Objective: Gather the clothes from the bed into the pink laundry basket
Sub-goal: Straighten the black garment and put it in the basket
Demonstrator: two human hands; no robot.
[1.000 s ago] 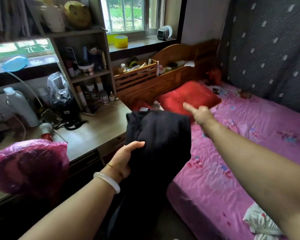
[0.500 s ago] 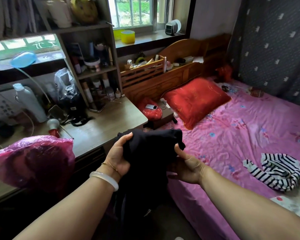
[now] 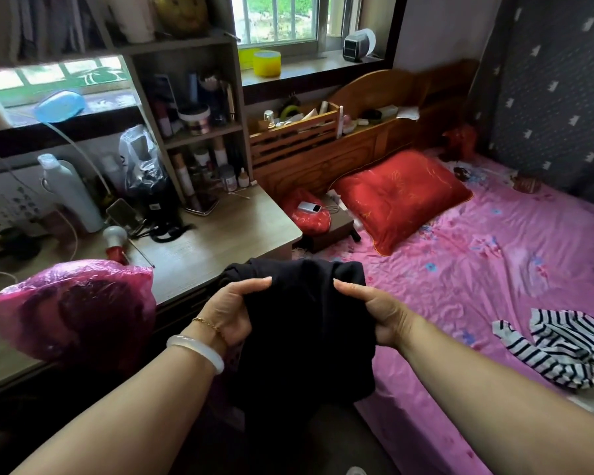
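Head view, looking forward and down: a black garment (image 3: 306, 323) is held up in front of the body, between a wooden worktop (image 3: 199, 248) on the left and a bed (image 3: 477, 279) with a pink floral sheet on the right. The left hand (image 3: 232, 311) is curled round the garment's left upper edge, thumb on the near side; a pale bangle (image 3: 196, 351) and a thin gold chain are worn on that wrist. The right hand (image 3: 374, 313) is likewise closed on the right upper edge, so each grip is narrow and filled with cloth. The lower part of the garment hangs down between the forearms toward the floor. A striped black-and-white garment (image 3: 563, 351) lies crumpled on the sheet near the bed's near right edge, well apart from both hands. A red pillow (image 3: 402, 197) rests at the head of the bed against the wooden headboard (image 3: 367, 108). A crumpled pink plastic bag (image 3: 72, 306) sits at the worktop's near left edge, and a white bottle (image 3: 71, 193) and a shelf unit (image 3: 192, 108) of small containers stand farther back. The pink laundry basket cannot be identified in this view.
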